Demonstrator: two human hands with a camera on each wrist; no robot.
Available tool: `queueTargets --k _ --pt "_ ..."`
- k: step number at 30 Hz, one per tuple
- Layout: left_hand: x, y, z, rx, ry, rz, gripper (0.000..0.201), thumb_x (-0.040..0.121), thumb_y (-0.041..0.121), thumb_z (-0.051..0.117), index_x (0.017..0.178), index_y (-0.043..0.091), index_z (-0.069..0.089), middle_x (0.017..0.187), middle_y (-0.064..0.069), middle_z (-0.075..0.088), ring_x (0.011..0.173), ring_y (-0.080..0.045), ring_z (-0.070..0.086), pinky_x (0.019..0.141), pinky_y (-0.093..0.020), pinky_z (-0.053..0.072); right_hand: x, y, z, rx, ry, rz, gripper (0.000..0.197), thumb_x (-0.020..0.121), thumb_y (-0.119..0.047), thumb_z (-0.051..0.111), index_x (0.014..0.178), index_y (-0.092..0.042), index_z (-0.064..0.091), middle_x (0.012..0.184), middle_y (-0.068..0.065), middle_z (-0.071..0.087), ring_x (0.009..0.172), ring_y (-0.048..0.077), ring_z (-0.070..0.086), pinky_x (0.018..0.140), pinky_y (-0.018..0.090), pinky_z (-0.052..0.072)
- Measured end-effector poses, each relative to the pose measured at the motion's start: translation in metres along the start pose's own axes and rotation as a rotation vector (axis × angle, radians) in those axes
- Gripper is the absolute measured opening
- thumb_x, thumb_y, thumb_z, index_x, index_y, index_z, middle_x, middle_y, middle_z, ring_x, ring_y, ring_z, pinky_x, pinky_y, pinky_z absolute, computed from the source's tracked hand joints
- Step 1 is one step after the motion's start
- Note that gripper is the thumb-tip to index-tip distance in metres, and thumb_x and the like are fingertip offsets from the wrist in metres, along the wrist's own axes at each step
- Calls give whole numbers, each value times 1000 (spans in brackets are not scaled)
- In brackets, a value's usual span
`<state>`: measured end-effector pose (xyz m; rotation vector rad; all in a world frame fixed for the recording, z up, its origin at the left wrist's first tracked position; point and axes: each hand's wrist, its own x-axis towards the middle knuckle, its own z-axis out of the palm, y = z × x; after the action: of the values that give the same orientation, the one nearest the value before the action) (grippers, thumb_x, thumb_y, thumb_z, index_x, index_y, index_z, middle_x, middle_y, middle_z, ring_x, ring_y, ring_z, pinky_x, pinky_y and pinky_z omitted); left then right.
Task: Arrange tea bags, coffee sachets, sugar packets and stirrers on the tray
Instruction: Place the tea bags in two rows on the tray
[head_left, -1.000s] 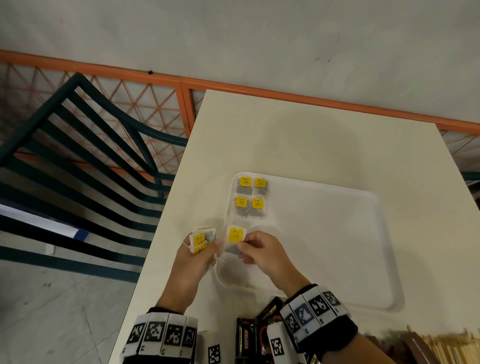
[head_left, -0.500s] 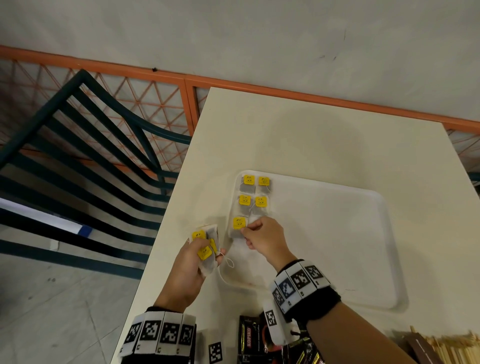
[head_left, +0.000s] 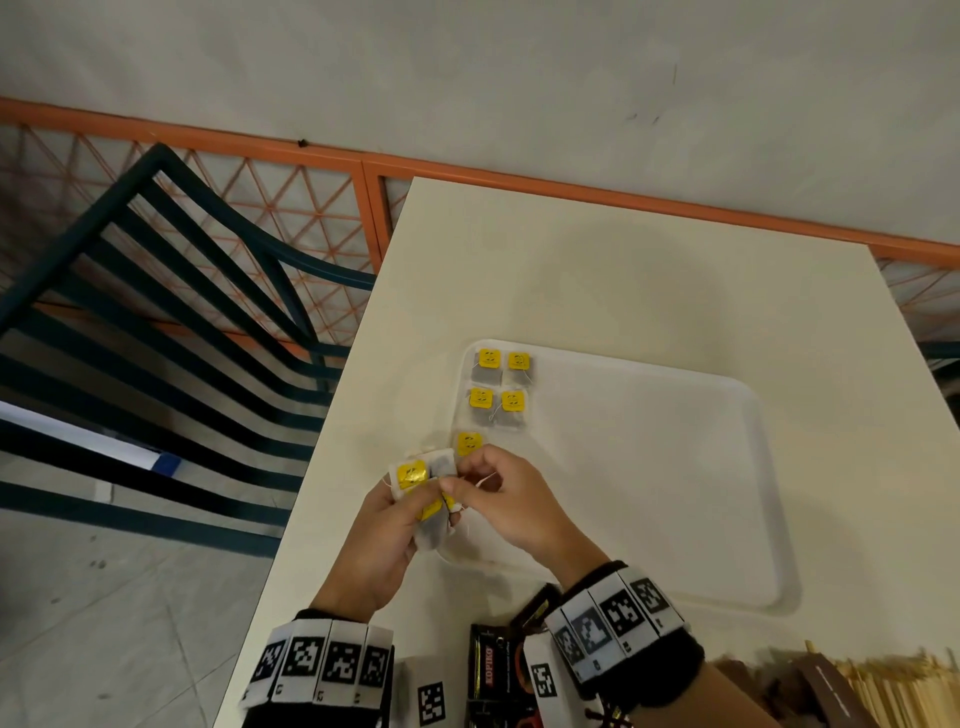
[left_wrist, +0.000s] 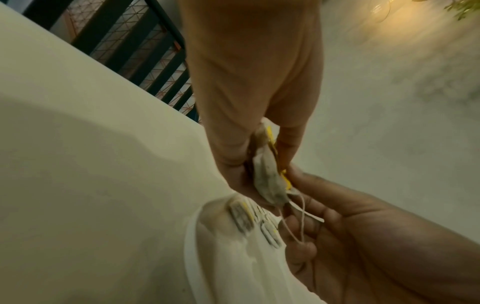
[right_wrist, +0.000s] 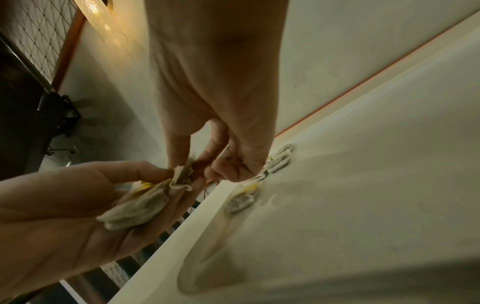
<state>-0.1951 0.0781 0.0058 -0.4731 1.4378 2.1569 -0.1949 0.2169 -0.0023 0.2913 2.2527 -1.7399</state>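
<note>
A white tray (head_left: 675, 467) lies on the cream table. Several tea bags with yellow tags (head_left: 498, 384) sit in two columns at its far left corner, and one more tea bag (head_left: 468, 442) lies just below them. My left hand (head_left: 384, 540) holds a small bunch of tea bags (head_left: 421, 483) beside the tray's left rim; the bunch (left_wrist: 270, 176) and the bunch (right_wrist: 145, 203) also show in the wrist views. My right hand (head_left: 509, 499) pinches one bag of that bunch at its top edge, fingers curled.
Dark coffee sachets (head_left: 491, 670) lie at the near table edge between my wrists. Wooden stirrers (head_left: 893, 686) and brown packets lie at the near right. A dark green chair (head_left: 182, 322) and an orange railing (head_left: 363, 171) stand left of the table.
My right hand let go of the tea bag it laid on the tray below the others and came back to the bunch in my left hand, which rose slightly.
</note>
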Motion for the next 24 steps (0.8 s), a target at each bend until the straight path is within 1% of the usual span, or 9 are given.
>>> queueTargets --k 3,7,9,12,14,16,19,21,24 --pt "0 -4 0 11 -3 -2 23 92 1 46 100 12 64 77 -5 73 66 -20 66 66 -31 56 -2 4 -5 27 38 22 7 83 -19 67 86 -20 61 77 -9 60 66 6 54 59 11 42" --pt "-2 -5 3 59 38 15 21 93 -2 43 93 9 62 75 -9 69 72 -26 61 75 -38 52 -6 4 -13 137 47 100 4 90 -15 57 88 -18 55 89 6 63 71 21 64 55 20 51" --pt "-2 -5 4 76 60 35 20 93 -4 41 88 5 58 73 -10 62 66 -21 61 72 -36 50 -9 2 -19 146 27 100 5 92 -14 53 90 -18 54 87 2 60 60 16 65 54 21 53" --pt "0 -4 6 73 77 65 17 93 -2 42 85 6 55 68 -9 55 54 -13 58 70 -35 48 -13 1 -31 -14 -16 51 13 93 -16 52 101 -17 62 83 -9 55 52 6 58 55 16 49" --pt "1 -4 7 116 47 77 10 93 7 49 88 9 57 71 -7 58 59 -12 59 68 -33 49 -15 1 -37 -91 -75 16 17 92 -17 54 104 -19 66 78 -12 55 52 4 53 54 12 46" --pt "0 -5 7 183 -16 66 6 90 11 55 95 12 59 79 -5 63 68 -15 61 68 -30 51 -15 0 -39 -102 -104 -20 17 89 -17 60 105 -21 65 70 -8 53 53 4 50 56 13 45" --pt "-1 -10 7 201 -83 37 19 86 5 59 104 10 58 82 -6 64 63 -11 61 61 -23 52 -14 -2 -38 -13 -27 -27 21 83 -17 68 101 -21 57 68 -2 55 57 7 50 56 14 44" --pt "-1 -12 9 172 -59 51 16 86 1 58 100 9 58 73 -6 63 54 -10 57 55 -21 51 -15 -3 -35 96 18 -1 29 80 -16 70 103 -19 52 73 -2 59 61 7 52 56 12 45" --pt "3 -14 10 125 -9 115 14 87 -2 55 91 10 61 66 0 67 52 -7 59 52 -19 51 -17 2 -29 239 8 113 33 81 -14 70 107 -14 51 86 3 62 71 9 59 61 16 51"
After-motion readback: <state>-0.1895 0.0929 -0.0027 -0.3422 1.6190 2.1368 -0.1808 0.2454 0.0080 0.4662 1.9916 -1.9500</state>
